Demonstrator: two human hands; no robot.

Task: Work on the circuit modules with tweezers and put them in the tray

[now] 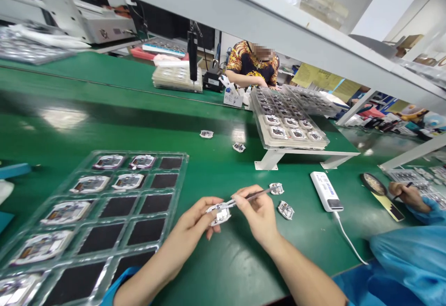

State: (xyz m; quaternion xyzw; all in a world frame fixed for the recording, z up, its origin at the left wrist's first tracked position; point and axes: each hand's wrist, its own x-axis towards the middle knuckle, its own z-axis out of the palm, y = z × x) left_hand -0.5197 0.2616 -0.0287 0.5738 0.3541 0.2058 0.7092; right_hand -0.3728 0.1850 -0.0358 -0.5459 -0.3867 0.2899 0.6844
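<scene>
My left hand (195, 224) pinches a small white square part (219, 214) just above the green bench. My right hand (258, 213) grips thin metal tweezers (249, 196) whose tips touch that part. Two more small parts (276, 188) (285, 210) lie on the mat right of my hands. A clear plastic tray (174, 190) sits to my left, with several pockets holding parts and several dark ones bare.
A stack of filled trays (289, 127) rests on a white stand ahead right. A white power bank (326, 191) with cable lies right. Loose parts (206, 133) (239, 147) lie further out. A co-worker's hand (409, 195) works at right; another person sits across.
</scene>
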